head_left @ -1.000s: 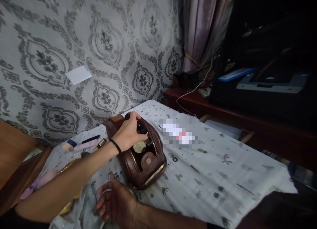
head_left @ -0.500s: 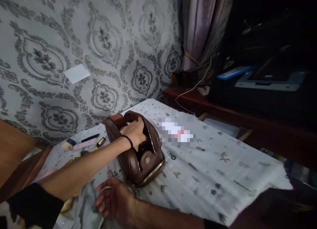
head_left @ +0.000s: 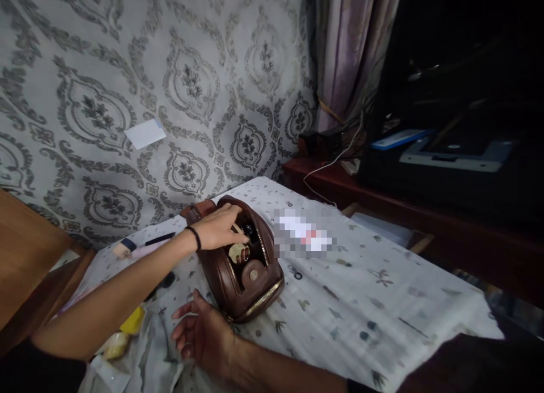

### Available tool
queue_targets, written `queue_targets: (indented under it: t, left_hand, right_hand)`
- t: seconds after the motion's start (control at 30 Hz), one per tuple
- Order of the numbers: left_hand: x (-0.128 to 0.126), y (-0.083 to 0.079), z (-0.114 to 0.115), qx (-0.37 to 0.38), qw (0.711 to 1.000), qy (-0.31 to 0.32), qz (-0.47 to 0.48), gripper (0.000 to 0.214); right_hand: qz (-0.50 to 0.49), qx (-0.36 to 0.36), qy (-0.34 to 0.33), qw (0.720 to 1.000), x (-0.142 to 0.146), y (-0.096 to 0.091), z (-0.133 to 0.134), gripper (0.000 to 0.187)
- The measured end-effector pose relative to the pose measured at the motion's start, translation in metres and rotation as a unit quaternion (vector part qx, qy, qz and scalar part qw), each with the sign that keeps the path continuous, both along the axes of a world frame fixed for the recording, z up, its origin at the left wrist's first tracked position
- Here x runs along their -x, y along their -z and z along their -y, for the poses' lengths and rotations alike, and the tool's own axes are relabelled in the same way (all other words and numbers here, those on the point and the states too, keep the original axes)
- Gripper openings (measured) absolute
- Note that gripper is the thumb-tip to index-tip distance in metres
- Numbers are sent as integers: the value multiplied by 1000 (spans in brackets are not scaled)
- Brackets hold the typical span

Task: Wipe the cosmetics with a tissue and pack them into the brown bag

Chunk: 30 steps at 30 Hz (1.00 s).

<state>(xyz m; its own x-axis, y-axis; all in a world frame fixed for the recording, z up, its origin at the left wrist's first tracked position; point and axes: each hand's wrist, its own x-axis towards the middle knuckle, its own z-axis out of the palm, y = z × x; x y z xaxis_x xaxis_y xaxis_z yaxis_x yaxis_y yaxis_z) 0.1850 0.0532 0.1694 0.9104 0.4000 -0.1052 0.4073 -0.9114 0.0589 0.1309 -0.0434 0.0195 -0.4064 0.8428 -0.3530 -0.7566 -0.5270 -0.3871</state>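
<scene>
Reaching left hand [head_left: 219, 229], one bag [head_left: 259, 294] (unzipped) — brown

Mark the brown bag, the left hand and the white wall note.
brown bag [head_left: 250, 291]: head view, front pocket.
left hand [head_left: 216, 227]: head view, its back.
white note [head_left: 145, 134]: head view, paper's middle.

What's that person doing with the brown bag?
A person is digging in a brown bag that lies unzipped on a patterned cloth. Their left hand has its fingers inside the open top, next to a round gold thing; whether it grips anything cannot be seen. Their right hand is open, fingers spread, at the near end of the bag. A few small makeup pieces lie on the cloth to the left.
</scene>
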Motion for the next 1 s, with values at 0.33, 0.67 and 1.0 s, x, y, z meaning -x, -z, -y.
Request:
queue_targets:
  t: [0.33, 0.67, 1.0]
  left_hand:
    - [17, 9, 17, -51, 990, 128, 8, 45]
    - [21, 11, 11, -58, 989, 139, -1, 47]
    - [35, 13, 7, 30, 990, 100, 94, 47]
  right_hand:
    - [-11, 9, 10, 1000, 0, 1, 1, 70]
    - [-2, 15, -2, 1000, 3, 0, 3, 68]
    - [-8, -11, 19, 1000, 0, 6, 0, 59]
